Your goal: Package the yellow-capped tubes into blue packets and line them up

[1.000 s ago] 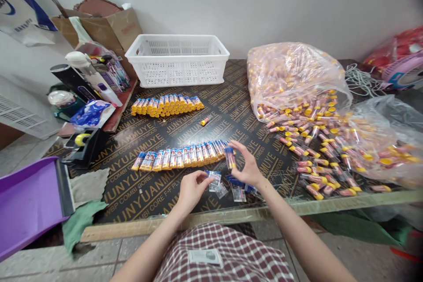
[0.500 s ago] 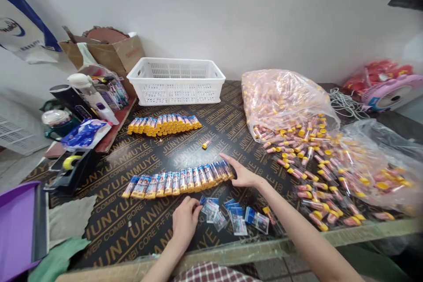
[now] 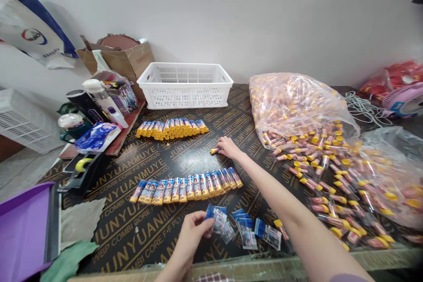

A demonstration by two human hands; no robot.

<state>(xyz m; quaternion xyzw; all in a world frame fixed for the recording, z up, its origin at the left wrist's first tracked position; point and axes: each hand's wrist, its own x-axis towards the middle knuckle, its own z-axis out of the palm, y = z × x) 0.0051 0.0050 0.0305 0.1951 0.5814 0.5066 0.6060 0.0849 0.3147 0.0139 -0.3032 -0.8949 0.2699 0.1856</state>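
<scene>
My left hand (image 3: 194, 231) is at the near side of the table, thumb and fingers pinching the blue end of some small clear packets with blue tops (image 3: 220, 222). More such packets (image 3: 246, 231) lie just to the right. Farther out, my right hand (image 3: 228, 147) has its fingers closed on a single small tube with a yellow cap (image 3: 214, 151). Between the hands, a row of labelled tubes with yellow caps (image 3: 187, 188) lies side by side. Behind it is a stacked row of similar tubes (image 3: 172, 129), yellow ends toward me.
A white plastic basket (image 3: 185, 96) stands by the wall. On the right, a clear bag (image 3: 297, 97) spills many pink tubes with yellow caps (image 3: 325, 185). Tape dispenser (image 3: 87, 174), bottles (image 3: 102, 101) and a purple dustpan-like tray (image 3: 26, 229) are at left.
My right hand has left the right end of the near tube row and moved away from me to the lone tube. My left hand now grips the packets more fully; the view has shifted slightly.
</scene>
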